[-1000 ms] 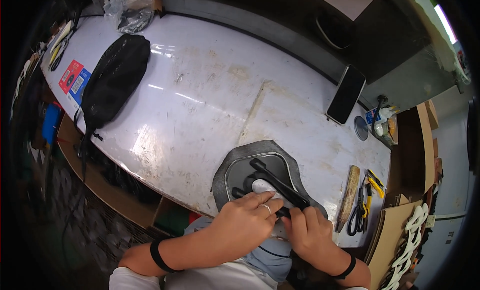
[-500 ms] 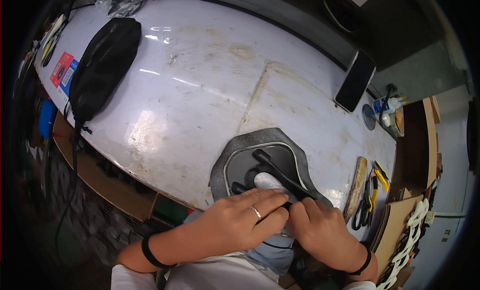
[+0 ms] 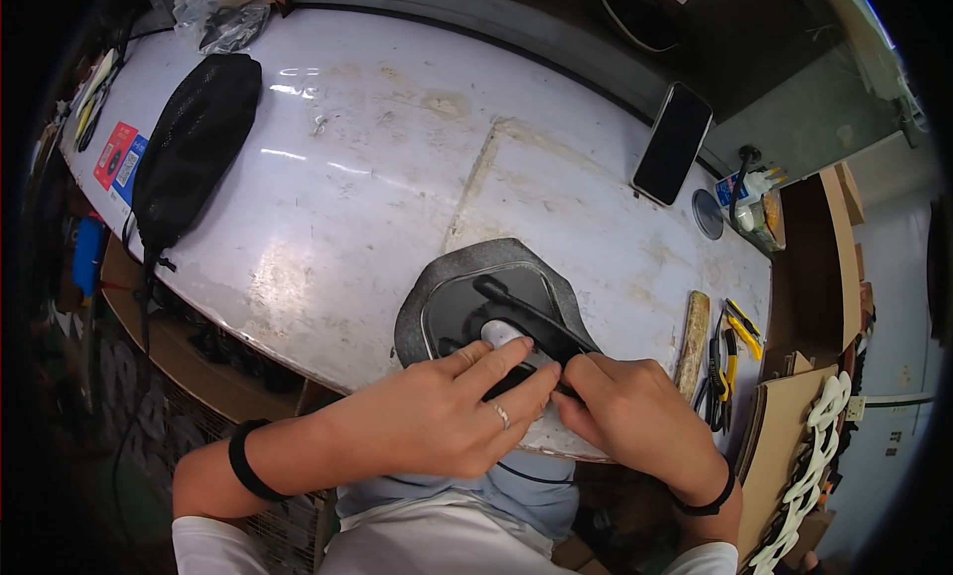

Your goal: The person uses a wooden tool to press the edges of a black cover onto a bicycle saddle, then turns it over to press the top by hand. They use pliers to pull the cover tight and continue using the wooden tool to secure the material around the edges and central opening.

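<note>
A dark grey moulded part (image 3: 475, 289) with a raised rim lies at the near edge of the white worktable (image 3: 397, 178). A black strap-like bar (image 3: 526, 315) crosses its hollow, next to a small white piece (image 3: 499, 332). My left hand (image 3: 447, 411) lies flat over the part's near side, its fingers pressing on the white piece and the bar. My right hand (image 3: 630, 421) meets it from the right and pinches the bar's near end. What sits under the fingers is hidden.
A black phone (image 3: 672, 143) lies at the far right of the table. A black mesh bag (image 3: 189, 148) lies at the left. A wooden block (image 3: 692, 342), pliers and a yellow knife (image 3: 737, 327) rest at the right. A small round tin (image 3: 707, 214) sits near a jar.
The view has shifted slightly. Both hands stay on the dark part; my left fingers have slid further over the white piece.
</note>
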The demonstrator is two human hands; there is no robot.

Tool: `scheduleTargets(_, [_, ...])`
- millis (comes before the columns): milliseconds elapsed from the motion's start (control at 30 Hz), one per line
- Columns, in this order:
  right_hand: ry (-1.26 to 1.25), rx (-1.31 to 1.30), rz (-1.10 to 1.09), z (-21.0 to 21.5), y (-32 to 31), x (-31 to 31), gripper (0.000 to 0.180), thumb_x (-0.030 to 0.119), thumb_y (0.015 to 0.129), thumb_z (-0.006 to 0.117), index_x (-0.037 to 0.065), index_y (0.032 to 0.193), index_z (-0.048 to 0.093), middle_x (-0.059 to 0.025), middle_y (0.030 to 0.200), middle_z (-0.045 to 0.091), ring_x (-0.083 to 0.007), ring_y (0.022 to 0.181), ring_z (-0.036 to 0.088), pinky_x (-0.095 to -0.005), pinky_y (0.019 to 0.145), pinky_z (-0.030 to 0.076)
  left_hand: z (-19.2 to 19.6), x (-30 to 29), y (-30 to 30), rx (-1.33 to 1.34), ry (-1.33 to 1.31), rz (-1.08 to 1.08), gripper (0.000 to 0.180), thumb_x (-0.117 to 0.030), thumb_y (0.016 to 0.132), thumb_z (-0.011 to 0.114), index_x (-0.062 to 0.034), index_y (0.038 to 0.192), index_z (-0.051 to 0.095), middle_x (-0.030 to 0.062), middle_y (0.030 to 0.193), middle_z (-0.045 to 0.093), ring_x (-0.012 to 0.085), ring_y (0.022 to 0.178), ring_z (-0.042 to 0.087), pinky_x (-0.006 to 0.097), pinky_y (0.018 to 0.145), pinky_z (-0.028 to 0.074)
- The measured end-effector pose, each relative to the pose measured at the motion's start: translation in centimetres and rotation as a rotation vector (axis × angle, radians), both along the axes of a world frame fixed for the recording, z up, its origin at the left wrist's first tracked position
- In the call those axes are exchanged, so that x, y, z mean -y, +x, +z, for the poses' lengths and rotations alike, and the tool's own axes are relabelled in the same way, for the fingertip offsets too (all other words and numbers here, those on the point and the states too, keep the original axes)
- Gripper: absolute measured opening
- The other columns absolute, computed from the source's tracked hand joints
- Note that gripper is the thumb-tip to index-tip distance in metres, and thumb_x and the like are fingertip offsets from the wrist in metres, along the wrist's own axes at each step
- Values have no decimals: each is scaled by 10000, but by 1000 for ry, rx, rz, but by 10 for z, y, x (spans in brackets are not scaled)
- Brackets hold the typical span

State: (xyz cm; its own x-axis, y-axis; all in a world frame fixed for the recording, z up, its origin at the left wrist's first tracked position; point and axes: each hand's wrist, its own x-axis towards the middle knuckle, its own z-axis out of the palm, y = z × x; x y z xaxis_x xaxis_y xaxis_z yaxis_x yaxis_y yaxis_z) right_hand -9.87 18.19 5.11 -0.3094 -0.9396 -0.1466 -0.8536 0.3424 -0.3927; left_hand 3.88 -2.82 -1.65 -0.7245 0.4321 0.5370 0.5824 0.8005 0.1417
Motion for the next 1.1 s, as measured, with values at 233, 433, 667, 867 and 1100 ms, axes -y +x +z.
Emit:
scheduleTargets(233, [-320, -146, -371, -26, 23, -45, 379, 157, 851, 943, 12, 1020, 635, -132, 853, 628, -307, 661, 655, -395, 556, 535, 54, 3, -34, 350, -118, -125, 289, -119, 908, 735, 72, 1116, 798, 182, 1251, 712, 325, 1044, 723, 361, 762, 666])
scheduleTargets(433, [-181, -415, -133, -37, 18, -60, 358, 149, 823, 916, 57, 841, 571, -99, 757, 558, -281, 614, 609, -417, 496, 474, 59, 7, -43, 423, -99, -160, 243, -140, 967, 720, 45, 1101, 803, 193, 1245, 729, 329, 968, 756, 351, 710, 658])
scheduleTargets(667, [-281, -391, 227, -43, -6, -57, 373, 16, 797, 826, 77, 744, 463, -58, 692, 482, -246, 549, 568, -398, 439, 452, 48, 2, -28, 221, -216, -111, 225, -187, 981, 736, 20, 979, 824, 179, 1188, 710, 340, 950, 706, 393, 737, 676])
scheduleTargets(867, [-326, -458, 219, -53, 4, -57, 370, 20, 789, 809, 83, 723, 449, -46, 687, 470, -219, 540, 538, -366, 431, 429, 26, -8, -9, 91, -425, -14, 366, -324, 1033, 722, 27, 972, 803, 147, 1243, 655, 432, 1026, 678, 482, 849, 666])
scheduleTargets(1100, [-319, -472, 184, -57, 8, -55, 367, 45, 804, 807, 89, 705, 456, -31, 666, 448, -206, 535, 513, -337, 436, 403, 5, -23, 1, 88, -357, 134, 378, -376, 1088, 684, -25, 1146, 812, 135, 1247, 627, 435, 1077, 667, 530, 908, 637])
